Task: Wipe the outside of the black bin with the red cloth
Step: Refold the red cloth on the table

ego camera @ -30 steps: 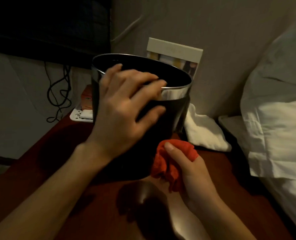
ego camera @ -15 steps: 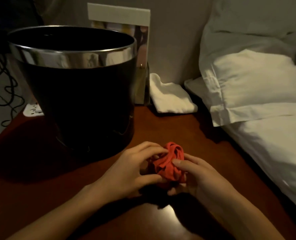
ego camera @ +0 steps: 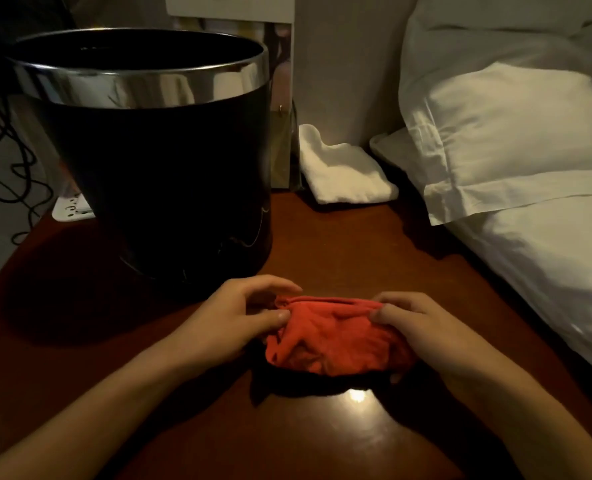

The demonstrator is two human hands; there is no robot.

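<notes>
The black bin (ego camera: 169, 188), round with a shiny silver rim, stands upright on the dark red-brown table (ego camera: 339, 244) at the back left. In front of it, just above the table, the red cloth (ego camera: 332, 337) is stretched sideways between both hands. My left hand (ego camera: 232, 320) pinches its left end between thumb and fingers. My right hand (ego camera: 422, 327) grips its right end. Neither hand touches the bin, which stands a short way behind my left hand.
A folded white cloth (ego camera: 343, 171) lies behind the bin's right side, by a standing card (ego camera: 280, 98). White pillows and bedding (ego camera: 516, 140) border the table's right edge. A white power strip (ego camera: 71, 206) and dark cables (ego camera: 7, 174) sit at the left.
My left hand has let go of the bin's rim and taken the cloth. Both hands have pulled the bunched cloth apart into a wider strip, away from the bin's side.
</notes>
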